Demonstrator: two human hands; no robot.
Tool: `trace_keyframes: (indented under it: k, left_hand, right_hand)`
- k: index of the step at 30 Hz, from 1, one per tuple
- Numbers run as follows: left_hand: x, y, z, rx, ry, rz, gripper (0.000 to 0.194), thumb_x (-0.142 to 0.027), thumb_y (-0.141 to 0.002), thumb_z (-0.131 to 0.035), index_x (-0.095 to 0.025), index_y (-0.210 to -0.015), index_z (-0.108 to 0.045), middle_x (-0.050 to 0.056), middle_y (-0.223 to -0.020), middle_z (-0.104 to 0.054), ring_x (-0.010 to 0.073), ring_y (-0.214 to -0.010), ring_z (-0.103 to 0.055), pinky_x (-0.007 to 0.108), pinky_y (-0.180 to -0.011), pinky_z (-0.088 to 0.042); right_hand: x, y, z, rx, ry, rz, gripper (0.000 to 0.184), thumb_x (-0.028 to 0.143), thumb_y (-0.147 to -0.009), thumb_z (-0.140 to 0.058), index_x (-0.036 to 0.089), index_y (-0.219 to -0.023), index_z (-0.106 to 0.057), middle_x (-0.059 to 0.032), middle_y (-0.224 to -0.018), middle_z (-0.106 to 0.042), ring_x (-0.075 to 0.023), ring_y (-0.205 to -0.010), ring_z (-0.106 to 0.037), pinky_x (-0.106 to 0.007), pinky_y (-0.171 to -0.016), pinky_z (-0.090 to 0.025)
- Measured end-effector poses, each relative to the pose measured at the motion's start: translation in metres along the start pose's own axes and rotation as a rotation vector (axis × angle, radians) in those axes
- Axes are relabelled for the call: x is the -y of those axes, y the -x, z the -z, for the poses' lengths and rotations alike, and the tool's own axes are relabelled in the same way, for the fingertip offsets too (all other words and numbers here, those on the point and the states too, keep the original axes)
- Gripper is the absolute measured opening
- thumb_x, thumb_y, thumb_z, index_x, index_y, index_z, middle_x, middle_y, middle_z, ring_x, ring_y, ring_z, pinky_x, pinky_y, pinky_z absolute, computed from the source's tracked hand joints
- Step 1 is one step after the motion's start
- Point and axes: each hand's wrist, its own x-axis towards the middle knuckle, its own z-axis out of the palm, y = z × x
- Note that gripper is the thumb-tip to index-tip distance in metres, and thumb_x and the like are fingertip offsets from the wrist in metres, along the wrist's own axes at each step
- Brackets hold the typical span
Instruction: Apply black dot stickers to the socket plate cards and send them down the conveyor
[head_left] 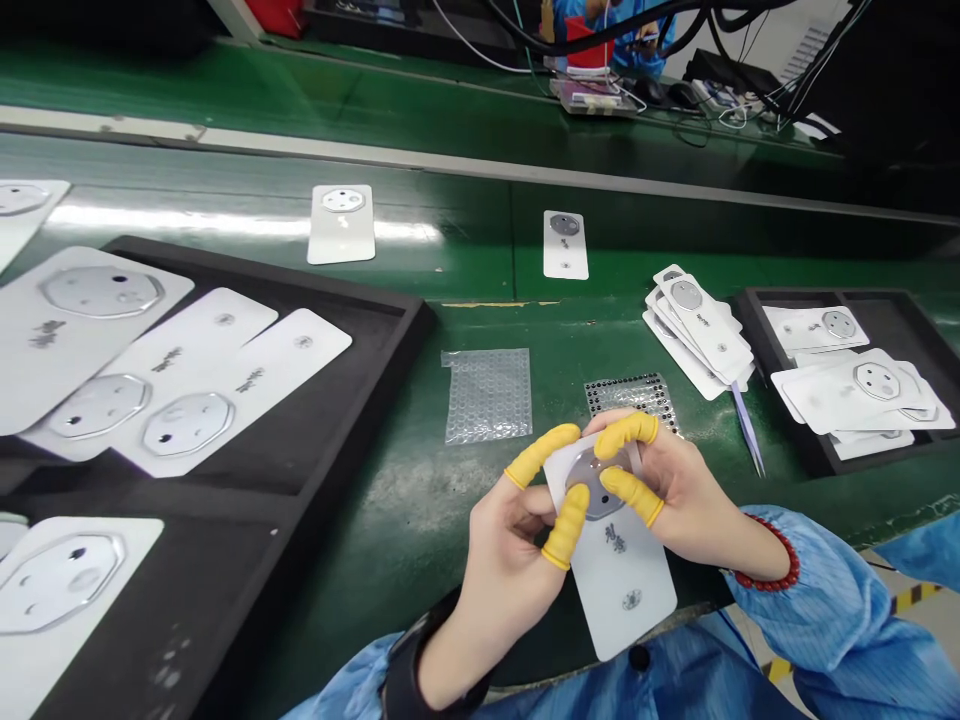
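A white rounded panel (624,590) with a grey octagonal inset, dark markings and a small round emblem is tilted between both hands above the front edge of the green bench. My left hand (517,540), in yellow finger cots, grips its upper left edge, thumb on the front. My right hand (660,480), also in yellow finger cots, pinches at the inset near the upper right; whether something tiny lies between those fingertips I cannot tell. Just behind the hands lies a sheet of small black dots (634,395), partly hidden. Left of it is a sheet of clear dots (489,395).
Black trays holding similar panels stand at left (360,400) and right (817,455). Lavender tweezers (745,425) lie against a fanned panel stack (697,325). Two single panels (342,235) (565,250) lie further back. Cables (600,40) hang at the top, where another person's blue sleeve shows.
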Motion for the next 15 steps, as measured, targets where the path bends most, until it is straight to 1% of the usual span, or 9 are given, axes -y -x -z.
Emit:
trace_keyframes:
  k: [2, 4, 7, 9, 10, 12, 14, 15]
  left_hand:
    - [0.002, -0.002, 0.001, -0.009, 0.014, 0.02, 0.044, -0.03, -0.082, -0.072, -0.018, -0.122, -0.058, -0.004, -0.055, -0.07, 0.0105, -0.042, -0.059, 0.018, -0.044, -0.05]
    - [0.002, -0.005, 0.004, 0.018, 0.032, 0.067, 0.049, -0.032, -0.082, -0.073, -0.017, -0.125, -0.055, -0.006, -0.051, -0.067, 0.0098, -0.043, -0.058, 0.018, -0.047, -0.05]
    - [-0.001, -0.012, 0.008, 0.088, 0.1, 0.124, 0.059, -0.042, -0.081, -0.072, -0.015, -0.129, -0.052, -0.006, -0.051, -0.065, 0.0126, -0.051, -0.064, 0.02, -0.054, -0.054]
    - [-0.003, -0.014, 0.008, 0.095, 0.086, 0.145, 0.066, -0.047, -0.077, -0.074, -0.014, -0.13, -0.05, -0.004, -0.055, -0.068, 0.0145, -0.053, -0.066, 0.022, -0.055, -0.055]
    - [-0.002, -0.013, 0.007, 0.079, 0.049, 0.156, 0.069, -0.047, -0.075, -0.076, -0.014, -0.13, -0.051, -0.003, -0.056, -0.069, 0.0151, -0.052, -0.066, 0.022, -0.054, -0.055]
    - [0.002, -0.01, 0.004, 0.021, -0.043, 0.184, 0.074, -0.047, -0.071, -0.08, -0.015, -0.131, -0.051, -0.001, -0.058, -0.072, 0.017, -0.052, -0.067, 0.023, -0.053, -0.054]
    - [0.011, -0.01, 0.002, -0.023, -0.09, 0.208, 0.081, -0.049, -0.067, -0.082, -0.018, -0.135, -0.049, -0.001, -0.062, -0.074, 0.0218, -0.06, -0.071, 0.027, -0.057, -0.057]
    - [0.017, -0.014, 0.001, -0.017, -0.097, 0.228, 0.085, -0.052, -0.066, -0.081, -0.021, -0.138, -0.046, 0.0, -0.064, -0.075, 0.0248, -0.064, -0.073, 0.031, -0.06, -0.059]
  right_hand:
    - [-0.002, -0.001, 0.0, -0.007, -0.008, -0.002, 0.014, 0.016, -0.093, -0.052, 0.025, -0.104, -0.053, -0.0051, -0.118, -0.052, -0.0155, -0.102, -0.058, -0.031, -0.086, -0.051]
    - [-0.004, -0.002, 0.001, -0.013, -0.015, -0.03, 0.013, 0.017, -0.092, -0.054, 0.024, -0.103, -0.054, -0.0052, -0.117, -0.054, -0.0154, -0.101, -0.059, -0.032, -0.087, -0.051]
    - [-0.005, -0.006, 0.004, -0.035, -0.023, -0.071, 0.011, 0.018, -0.091, -0.055, 0.023, -0.101, -0.055, -0.0051, -0.117, -0.056, -0.0148, -0.1, -0.06, -0.031, -0.088, -0.052]
    - [-0.008, -0.006, 0.005, -0.066, -0.013, -0.071, 0.011, 0.019, -0.09, -0.056, 0.023, -0.1, -0.055, -0.0053, -0.117, -0.057, -0.0158, -0.102, -0.06, -0.031, -0.088, -0.052]
    - [-0.009, -0.005, 0.005, -0.088, 0.007, -0.073, 0.012, 0.02, -0.09, -0.056, 0.023, -0.102, -0.055, -0.0054, -0.115, -0.058, -0.0163, -0.102, -0.061, -0.031, -0.087, -0.053]
    - [-0.013, -0.002, 0.003, -0.107, 0.065, -0.093, 0.019, 0.018, -0.088, -0.058, 0.023, -0.107, -0.056, -0.0048, -0.11, -0.061, -0.016, -0.095, -0.063, -0.03, -0.081, -0.055]
    - [-0.017, -0.001, 0.005, -0.073, 0.116, -0.108, 0.028, 0.015, -0.085, -0.06, 0.022, -0.112, -0.058, -0.0028, -0.1, -0.064, -0.0138, -0.083, -0.065, -0.025, -0.07, -0.055]
    - [-0.017, -0.003, 0.01, -0.049, 0.138, -0.102, 0.03, 0.013, -0.083, -0.061, 0.021, -0.112, -0.059, -0.0017, -0.095, -0.065, -0.0124, -0.077, -0.064, -0.023, -0.065, -0.054]
